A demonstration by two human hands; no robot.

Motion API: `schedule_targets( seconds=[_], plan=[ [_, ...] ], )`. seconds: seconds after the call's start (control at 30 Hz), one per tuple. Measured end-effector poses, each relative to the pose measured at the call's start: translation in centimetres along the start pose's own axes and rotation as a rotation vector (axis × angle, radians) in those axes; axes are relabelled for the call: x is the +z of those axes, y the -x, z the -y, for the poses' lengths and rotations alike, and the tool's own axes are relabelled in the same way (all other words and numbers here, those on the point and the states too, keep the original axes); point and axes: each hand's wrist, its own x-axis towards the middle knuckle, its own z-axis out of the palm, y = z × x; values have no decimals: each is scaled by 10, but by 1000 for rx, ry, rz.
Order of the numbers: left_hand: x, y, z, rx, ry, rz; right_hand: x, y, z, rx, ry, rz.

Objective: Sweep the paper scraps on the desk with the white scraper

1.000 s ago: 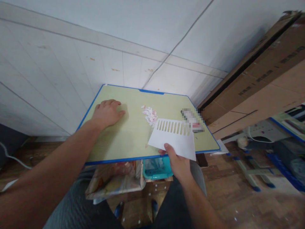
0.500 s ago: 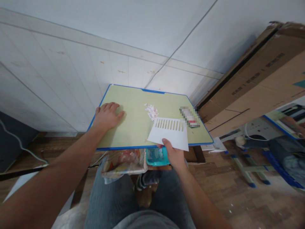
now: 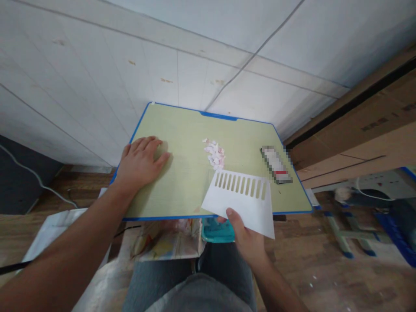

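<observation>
My right hand [image 3: 244,232] pinches the near edge of a white paper sheet [image 3: 240,208], thumb on top and fingers underneath. A row of narrow rounded slots runs along the sheet's far side. Just beyond that side lies a small heap of pale pink and white paper scraps [image 3: 215,155] on the table. Flat on the left part of the yellow-green tabletop [image 3: 185,190] rests my left hand [image 3: 139,161], fingers stretched out and holding nothing.
A pixelated phone-like object [image 3: 276,164] lies at the table's right. Under the front edge are a turquoise bin [image 3: 218,234] and an open box with a liner [image 3: 175,247]. Large cardboard boxes [image 3: 357,147] lean at the right, and a wall [image 3: 191,78] stands behind the table.
The view has shifted, so the table looks larger and closer. My right hand still holds the slotted sheet near the scraps, and my left hand stays flat on the table.
</observation>
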Motion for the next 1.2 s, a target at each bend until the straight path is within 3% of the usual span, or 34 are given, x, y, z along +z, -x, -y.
schedule_targets(
  seconds=[0.27, 0.77, 0.93, 1.1, 1.2],
  plan=[
    [-3, 1, 0, -5, -5, 36, 0, 6, -4, 31, 91, 48],
    [-1, -5, 0, -49, 2, 20, 15, -2, -13, 10, -16, 151],
    [-3, -7, -1, -54, -19, 36, 25, -8, -17, -82, -40, 206],
    [-4, -9, -2, -28, -36, 18, 25, -13, -20, -87, -35, 179],
    [-4, -10, -2, -23, -40, 7, 22, -11, -18, -126, -33, 246]
  ],
)
